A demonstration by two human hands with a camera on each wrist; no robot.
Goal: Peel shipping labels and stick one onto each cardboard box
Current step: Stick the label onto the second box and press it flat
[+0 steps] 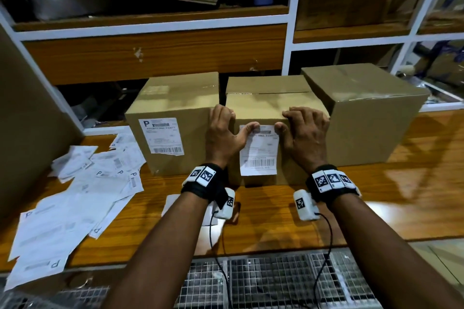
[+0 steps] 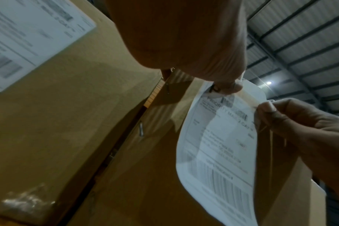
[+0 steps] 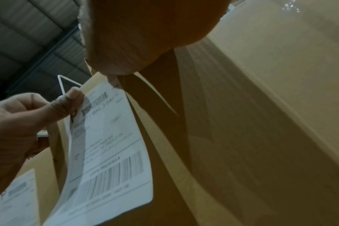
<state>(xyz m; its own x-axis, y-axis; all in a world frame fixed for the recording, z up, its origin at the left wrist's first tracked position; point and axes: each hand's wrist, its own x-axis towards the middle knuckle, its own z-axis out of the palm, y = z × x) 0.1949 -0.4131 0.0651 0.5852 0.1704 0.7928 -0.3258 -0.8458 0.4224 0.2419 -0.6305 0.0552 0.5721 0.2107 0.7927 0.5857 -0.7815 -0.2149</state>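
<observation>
Loose sheets [image 1: 75, 198]: white printed paper, scattered flat on the glossy wooden counter [image 1: 401, 195] to my left, within reach for peeling.
Left box [image 1: 173, 118]: matte brown cardboard, its label [image 1: 162, 136] already stuck flat on the front face.
My left hand [image 1: 224, 133]: fingers hooked over the top edge of the middle box [image 1: 266, 105] to steady it, thumb pinning one upper corner of the new label [image 1: 259, 150].
New label: thin and curling; its lower part bows away from the cardboard, so I judge only the top is tacked.
My right hand [image 1: 305, 133]: mirrors the left, thumb on the other corner, keeping the sheet square.
Right box [image 1: 364, 110]: bare on the faces I can see, taped seam shiny.
</observation>
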